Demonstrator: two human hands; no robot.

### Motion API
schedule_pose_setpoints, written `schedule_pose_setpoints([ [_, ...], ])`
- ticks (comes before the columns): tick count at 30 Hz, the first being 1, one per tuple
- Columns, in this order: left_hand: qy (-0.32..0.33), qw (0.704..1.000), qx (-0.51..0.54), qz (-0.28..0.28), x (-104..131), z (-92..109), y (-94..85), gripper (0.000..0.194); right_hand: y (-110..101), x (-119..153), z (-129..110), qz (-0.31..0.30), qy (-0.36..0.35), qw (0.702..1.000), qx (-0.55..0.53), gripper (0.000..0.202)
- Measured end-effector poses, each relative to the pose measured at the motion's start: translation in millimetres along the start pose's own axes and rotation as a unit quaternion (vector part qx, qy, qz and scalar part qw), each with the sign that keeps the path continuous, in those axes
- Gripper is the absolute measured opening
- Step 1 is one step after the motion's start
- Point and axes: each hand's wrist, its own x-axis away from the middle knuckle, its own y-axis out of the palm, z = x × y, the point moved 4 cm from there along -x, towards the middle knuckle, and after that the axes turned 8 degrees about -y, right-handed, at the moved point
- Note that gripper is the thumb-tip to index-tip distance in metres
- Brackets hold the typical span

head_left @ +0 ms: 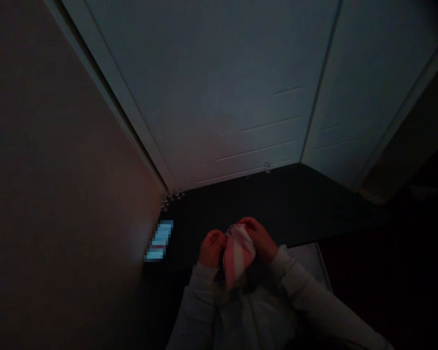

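Note:
A small pink and white striped cloth piece [238,253], perhaps a sock, hangs between my hands above the near edge of the black tabletop. My right hand [261,237] grips its upper right part with bent fingers. At its upper left edge, my left hand [210,248] is closed in a pinch beside a small shiny piece [229,230]. That piece spans the gap between the fingers and the cloth's top. Dim light hides its kind, and I cannot make out exactly what the left fingertips hold.
The black tabletop [277,204] meets a white panel [219,73] with heart patterns. Several small clear, shiny pieces [172,196] lie in the far left corner, and another [267,167] stands near the panel. A lit, blurred-out screen [159,241] is at the left, by a wall [76,194].

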Motion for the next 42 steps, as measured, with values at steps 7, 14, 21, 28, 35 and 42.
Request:
schedule_pose_setpoints([
  [7, 0.000, 1.000, 0.012, -0.012, 1.8, 0.5, 1.3, 0.024, 0.8, -1.4, 3.2, -0.043, 0.021, 0.998, 0.036, 0.026],
  [14, 0.007, 1.000, 0.001, -0.011, 3.7, 2.8, 3.0, 0.024, -2.0, -1.4, 5.0, -0.031, -0.002, 0.998, 0.063, 0.019],
  [21, -0.020, 0.998, -0.059, -0.024, 2.8, -1.6, 0.4, 0.023, -17.6, -3.6, 3.8, 0.117, -0.007, 0.991, -0.067, 0.019],
  [28, -0.004, 0.996, -0.081, -0.030, 5.6, 1.2, 4.0, 0.021, -4.1, -0.2, -8.1, -0.011, 0.026, 0.998, -0.052, 0.040],
  [35, -0.011, 0.998, -0.054, -0.039, 9.5, 2.6, 8.9, 0.020, 0.2, 0.4, -4.3, -0.065, -0.023, 0.994, 0.091, 0.024],
  [42, -0.016, 1.000, -0.018, -0.020, 11.4, 6.8, 11.2, 0.023, 11.2, 9.9, -16.0, -0.150, -0.071, 0.965, 0.202, 0.033],
])
